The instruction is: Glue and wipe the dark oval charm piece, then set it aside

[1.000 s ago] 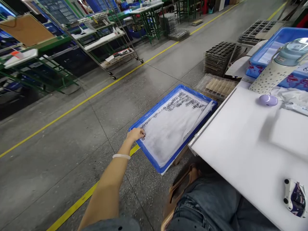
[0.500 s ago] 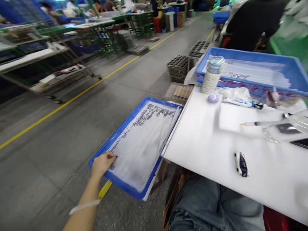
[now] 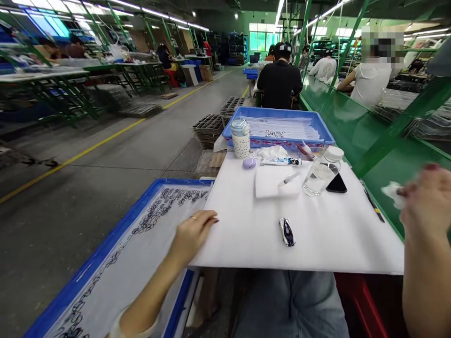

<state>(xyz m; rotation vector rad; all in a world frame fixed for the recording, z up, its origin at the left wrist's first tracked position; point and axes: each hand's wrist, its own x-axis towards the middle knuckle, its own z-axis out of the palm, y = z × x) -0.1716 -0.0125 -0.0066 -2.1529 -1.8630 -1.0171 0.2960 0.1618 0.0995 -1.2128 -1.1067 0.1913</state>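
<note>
The left hand (image 3: pixel 192 233), loosely curled and seemingly empty, is resting at the white board's (image 3: pixel 246 234) left edge beside the blue tray (image 3: pixel 105 249), while the blurred right hand (image 3: pixel 423 202) at the right edge is pinching a white scrap (image 3: pixel 392 192), likely needing steadying next.

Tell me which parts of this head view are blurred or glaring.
Head view: the right hand at the frame edge is smeared by motion blur; the left hand on the white board's edge is sharper; ceiling strip lights glare; a co-worker's face is pixelated; shelving at left is soft.
</note>
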